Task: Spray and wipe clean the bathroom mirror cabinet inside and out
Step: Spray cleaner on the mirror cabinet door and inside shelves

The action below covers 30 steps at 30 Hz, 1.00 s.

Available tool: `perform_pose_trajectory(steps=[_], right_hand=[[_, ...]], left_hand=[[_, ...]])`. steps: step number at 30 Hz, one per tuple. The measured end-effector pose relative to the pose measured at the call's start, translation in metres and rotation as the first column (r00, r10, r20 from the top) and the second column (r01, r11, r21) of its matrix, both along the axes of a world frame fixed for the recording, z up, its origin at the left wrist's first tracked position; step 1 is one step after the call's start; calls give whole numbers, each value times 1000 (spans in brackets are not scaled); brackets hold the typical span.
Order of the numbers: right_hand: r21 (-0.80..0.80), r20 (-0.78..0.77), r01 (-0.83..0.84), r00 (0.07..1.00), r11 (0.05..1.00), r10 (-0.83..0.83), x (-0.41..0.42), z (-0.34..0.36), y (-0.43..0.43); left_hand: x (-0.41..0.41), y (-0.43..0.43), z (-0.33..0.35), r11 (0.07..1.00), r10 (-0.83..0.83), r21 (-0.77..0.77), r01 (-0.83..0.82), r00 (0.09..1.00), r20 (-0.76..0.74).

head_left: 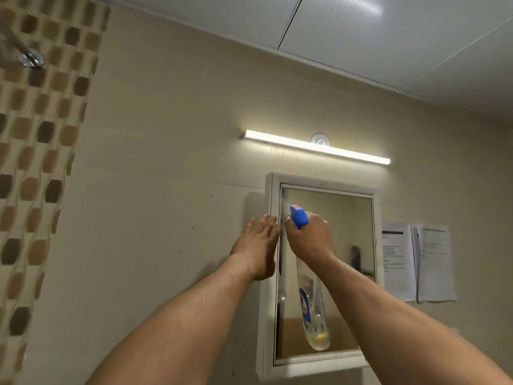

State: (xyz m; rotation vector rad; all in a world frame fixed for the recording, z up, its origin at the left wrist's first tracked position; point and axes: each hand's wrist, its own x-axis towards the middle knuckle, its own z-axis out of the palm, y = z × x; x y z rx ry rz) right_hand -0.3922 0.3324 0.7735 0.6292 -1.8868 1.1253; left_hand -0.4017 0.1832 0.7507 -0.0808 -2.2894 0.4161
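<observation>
Head view: left hand point(256, 243), fingers flat and together, rests on the white left frame edge of the mirror cabinet point(268, 273) at centre right. Right hand point(309, 237) is wrapped tight around the spray bottle point(312, 309), blue nozzle toward the glass. Risk: spray could hit the left fingers or drip down unwiped.

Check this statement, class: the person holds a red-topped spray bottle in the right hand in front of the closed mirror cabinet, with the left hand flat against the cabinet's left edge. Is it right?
Not quite. The head view shows the spray bottle has a blue top, not red. The rest holds: the right hand grips it in front of the closed mirror cabinet, and the left hand lies flat at the cabinet's left edge.
</observation>
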Motion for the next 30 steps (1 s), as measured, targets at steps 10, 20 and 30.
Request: perform_pose_trajectory(steps=[10,20,30], right_hand=[[-65,-26,168,985,984,-170,-20,38,25],[-169,110,293,955,941,-277,-36,50,68],[-200,176,399,913,895,-368,-62,52,117]], left_hand=[[-12,-3,25,998,-21,-57,22,1000,21],[-29,-3,40,990,-133,-41,131,991,-26],[-34,24,49,976,-205,-90,198,976,-70]])
